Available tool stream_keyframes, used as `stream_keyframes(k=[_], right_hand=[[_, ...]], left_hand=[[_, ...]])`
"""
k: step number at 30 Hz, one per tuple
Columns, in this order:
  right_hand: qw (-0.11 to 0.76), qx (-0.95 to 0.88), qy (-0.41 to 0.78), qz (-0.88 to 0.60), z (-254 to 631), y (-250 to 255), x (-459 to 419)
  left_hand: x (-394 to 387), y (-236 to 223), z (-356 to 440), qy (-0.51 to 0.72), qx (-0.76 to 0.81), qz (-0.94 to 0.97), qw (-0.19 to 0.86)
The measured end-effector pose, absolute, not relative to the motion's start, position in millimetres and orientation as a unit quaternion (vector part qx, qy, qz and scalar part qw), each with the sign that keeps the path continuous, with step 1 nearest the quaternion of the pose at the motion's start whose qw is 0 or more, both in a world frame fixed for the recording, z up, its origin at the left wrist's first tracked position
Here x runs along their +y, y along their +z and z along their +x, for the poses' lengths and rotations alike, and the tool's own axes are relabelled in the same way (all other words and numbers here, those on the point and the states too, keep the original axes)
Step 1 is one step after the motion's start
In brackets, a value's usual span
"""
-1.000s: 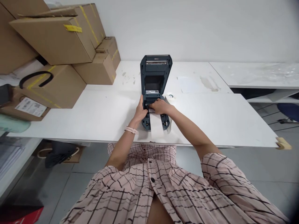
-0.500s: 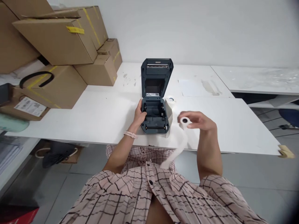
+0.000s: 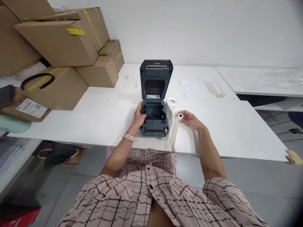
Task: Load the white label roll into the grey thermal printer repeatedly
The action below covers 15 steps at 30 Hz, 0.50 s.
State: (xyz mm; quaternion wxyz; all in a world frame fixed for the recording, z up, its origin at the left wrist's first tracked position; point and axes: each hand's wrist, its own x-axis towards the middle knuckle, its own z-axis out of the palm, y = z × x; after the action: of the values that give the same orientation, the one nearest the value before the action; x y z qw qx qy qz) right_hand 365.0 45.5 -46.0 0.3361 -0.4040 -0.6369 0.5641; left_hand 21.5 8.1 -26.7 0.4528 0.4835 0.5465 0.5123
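A dark grey label printer [image 3: 155,124] stands on the white table with its lid [image 3: 156,78] raised and its roll compartment bare. My left hand [image 3: 138,117] grips the printer's left side, thumb over the rim and fingers along the outer wall. To the right of the printer, my right hand [image 3: 190,119] is closed on a small white paper roll [image 3: 180,116] with a dark hole in its core. A loose strip of paper [image 3: 174,137] hangs from this roll towards the table's front edge. Another white roll [image 3: 171,102] rests behind, close to the printer's right side.
Cardboard boxes [image 3: 59,44] are piled at the left of the white table [image 3: 227,126]. A black curved handle-like piece [image 3: 38,75] lies on one of them. A flat white sheet [image 3: 189,89] is towards the back. A tan piece [image 3: 293,157] sticks out at the front right corner.
My right hand has lifted the paper roll out of the printer and carried it to the right, then slightly back leftward. My left hand has stayed on the printer, which has shifted slightly left.
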Motion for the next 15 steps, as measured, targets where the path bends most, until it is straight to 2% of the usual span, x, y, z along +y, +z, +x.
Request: stream_keyframes(k=[3,8,13,15], right_hand=[[0.316,-0.634,0.587,-0.393,376.2,-45.3,50.8],[0.358,-0.630,0.538,-0.430,381.0,-35.4,84.8],[0.290,-0.669,0.518,-0.447,331.2,-28.0,131.4],[0.293,-0.662,0.522,-0.451,313.4,-30.1,139.2]], left_hand=[[8.1,-26.6,21.5,0.515,0.541,0.481,0.459],[7.9,-25.5,21.3,0.516,0.539,0.473,0.469],[6.3,-21.1,23.9,0.515,0.544,0.461,0.476],[6.3,-21.9,24.5,0.522,0.538,0.458,0.477]])
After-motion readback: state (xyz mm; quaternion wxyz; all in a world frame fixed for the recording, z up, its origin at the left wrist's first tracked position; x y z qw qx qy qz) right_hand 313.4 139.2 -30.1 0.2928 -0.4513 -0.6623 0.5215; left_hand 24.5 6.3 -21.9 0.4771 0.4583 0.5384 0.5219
